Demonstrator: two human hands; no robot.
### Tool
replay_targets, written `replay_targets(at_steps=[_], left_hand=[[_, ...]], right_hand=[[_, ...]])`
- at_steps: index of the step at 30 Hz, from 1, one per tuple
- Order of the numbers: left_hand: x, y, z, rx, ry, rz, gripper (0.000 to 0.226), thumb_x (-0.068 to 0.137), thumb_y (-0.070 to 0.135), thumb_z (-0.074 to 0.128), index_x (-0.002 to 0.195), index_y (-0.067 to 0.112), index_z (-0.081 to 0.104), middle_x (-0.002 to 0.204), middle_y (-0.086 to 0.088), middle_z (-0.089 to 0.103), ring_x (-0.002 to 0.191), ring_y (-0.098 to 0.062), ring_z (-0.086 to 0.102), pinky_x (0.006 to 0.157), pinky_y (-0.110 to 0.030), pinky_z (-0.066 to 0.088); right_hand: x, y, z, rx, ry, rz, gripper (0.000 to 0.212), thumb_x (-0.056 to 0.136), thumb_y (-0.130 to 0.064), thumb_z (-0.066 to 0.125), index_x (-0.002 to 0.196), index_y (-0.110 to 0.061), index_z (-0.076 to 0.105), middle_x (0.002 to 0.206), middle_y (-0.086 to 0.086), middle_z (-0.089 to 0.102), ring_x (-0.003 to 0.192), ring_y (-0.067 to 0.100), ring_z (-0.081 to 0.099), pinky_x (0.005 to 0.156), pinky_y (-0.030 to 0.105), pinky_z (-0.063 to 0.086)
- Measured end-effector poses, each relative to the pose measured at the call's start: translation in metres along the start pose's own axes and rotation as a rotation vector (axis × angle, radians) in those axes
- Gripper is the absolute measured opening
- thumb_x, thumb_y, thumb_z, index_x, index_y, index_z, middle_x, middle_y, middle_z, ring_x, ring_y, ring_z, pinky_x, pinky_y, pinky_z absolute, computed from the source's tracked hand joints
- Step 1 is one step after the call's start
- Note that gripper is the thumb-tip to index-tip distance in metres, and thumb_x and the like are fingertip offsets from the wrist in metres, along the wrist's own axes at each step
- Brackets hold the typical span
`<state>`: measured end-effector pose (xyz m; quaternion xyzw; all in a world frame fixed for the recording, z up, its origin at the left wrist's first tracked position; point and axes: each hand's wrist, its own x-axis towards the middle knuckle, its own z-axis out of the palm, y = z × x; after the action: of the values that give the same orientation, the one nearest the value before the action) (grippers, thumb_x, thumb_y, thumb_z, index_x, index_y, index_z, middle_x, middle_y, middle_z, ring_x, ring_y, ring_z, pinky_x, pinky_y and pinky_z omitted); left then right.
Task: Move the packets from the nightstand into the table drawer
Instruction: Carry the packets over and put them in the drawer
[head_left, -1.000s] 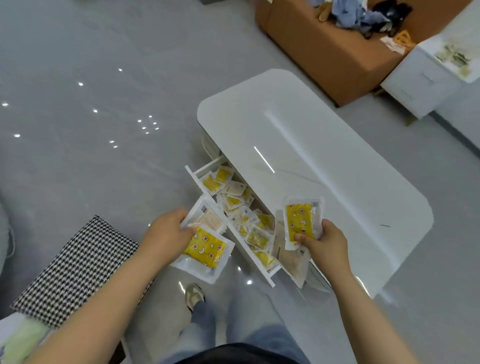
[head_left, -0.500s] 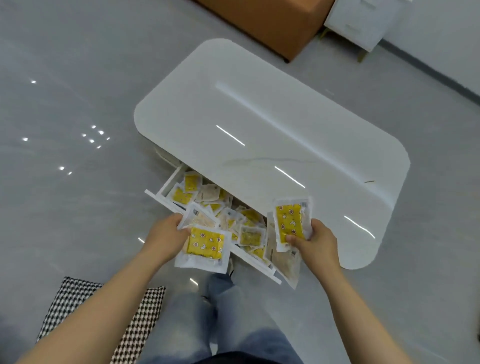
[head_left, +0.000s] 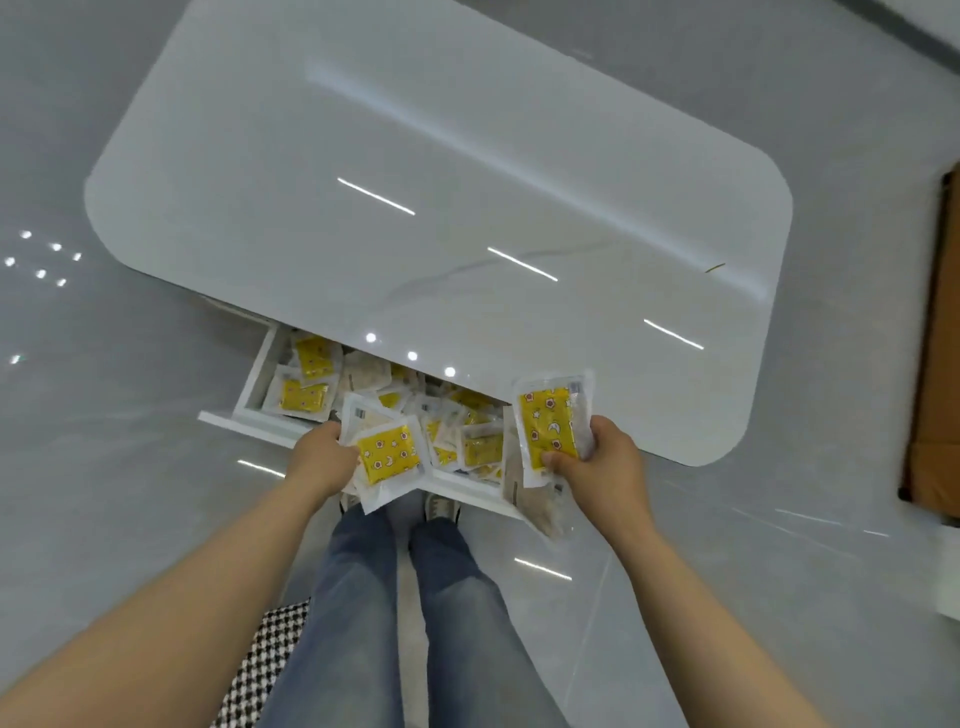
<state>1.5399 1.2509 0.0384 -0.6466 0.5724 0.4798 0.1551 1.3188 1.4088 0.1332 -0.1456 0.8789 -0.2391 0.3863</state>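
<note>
While left hand (head_left: 322, 457) and right hand (head_left: 602, 467) grip packets (head_left: 389, 454), white table (head_left: 441, 182) (drawer (head_left: 270, 423) open) gleams.

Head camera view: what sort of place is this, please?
Probably a living room in a home. A low white coffee table with an open drawer full of packets stands on a glossy grey floor, and a houndstooth textile lies near the person's feet.

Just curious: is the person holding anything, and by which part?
The left hand grips a yellow-printed packet stack by its left edge; the right hand grips a second packet stack by its bottom end.
</note>
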Motion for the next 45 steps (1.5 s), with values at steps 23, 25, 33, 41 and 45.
replay_targets(at_steps=[23, 25, 33, 41, 45], left_hand=[[0.143, -0.06, -0.013, 0.41, -0.056, 0.111, 0.049, 0.091, 0.027, 0.057, 0.133, 0.005, 0.048, 0.134, -0.016, 0.053, 0.121, -0.034, 0.05, 0.095, -0.037, 0.042], [0.142, -0.066, -0.02, 0.483, -0.05, 0.161, 0.049, 0.091, 0.027, 0.057, 0.135, 0.007, 0.048, 0.134, -0.014, 0.053, 0.121, -0.033, 0.05, 0.095, -0.037, 0.043], [0.138, -0.093, -0.049, 0.59, -0.036, 0.244, 0.05, 0.092, 0.026, 0.055, 0.138, 0.01, 0.044, 0.137, -0.012, 0.051, 0.123, -0.029, 0.049, 0.098, -0.036, 0.042], [0.124, -0.091, -0.065, 0.52, -0.004, 0.291, 0.048, 0.092, 0.028, 0.056, 0.137, 0.015, 0.046, 0.137, -0.008, 0.052, 0.123, -0.026, 0.05, 0.098, -0.035, 0.042], [0.107, -0.073, -0.071, 0.518, -0.018, 0.358, 0.045, 0.093, 0.029, 0.054, 0.136, 0.016, 0.047, 0.137, -0.005, 0.052, 0.122, -0.023, 0.05, 0.097, -0.033, 0.041]], right_hand=[[0.081, 0.023, 0.155, -0.041, -0.122, 0.123, 0.039, 0.078, -0.015, 0.077, 0.113, -0.017, 0.061, 0.108, -0.002, 0.066, 0.099, 0.017, 0.062, 0.083, 0.032, 0.053], [0.088, 0.02, 0.17, -0.034, -0.146, 0.124, 0.037, 0.077, -0.014, 0.077, 0.11, -0.017, 0.062, 0.105, -0.002, 0.066, 0.097, 0.018, 0.063, 0.08, 0.03, 0.052], [0.125, 0.012, 0.254, 0.302, -0.209, 0.37, 0.034, 0.074, -0.009, 0.079, 0.104, -0.012, 0.065, 0.105, 0.007, 0.07, 0.098, 0.026, 0.066, 0.086, 0.043, 0.056], [0.125, 0.016, 0.269, -0.169, -0.04, 0.437, 0.032, 0.089, -0.009, 0.058, 0.12, -0.004, 0.055, 0.115, 0.013, 0.061, 0.104, 0.03, 0.061, 0.078, 0.031, 0.05], [0.115, 0.013, 0.245, -0.175, -0.17, 0.353, 0.06, 0.083, -0.013, 0.07, 0.136, -0.005, 0.042, 0.122, 0.014, 0.055, 0.111, 0.032, 0.057, 0.09, 0.037, 0.05]])
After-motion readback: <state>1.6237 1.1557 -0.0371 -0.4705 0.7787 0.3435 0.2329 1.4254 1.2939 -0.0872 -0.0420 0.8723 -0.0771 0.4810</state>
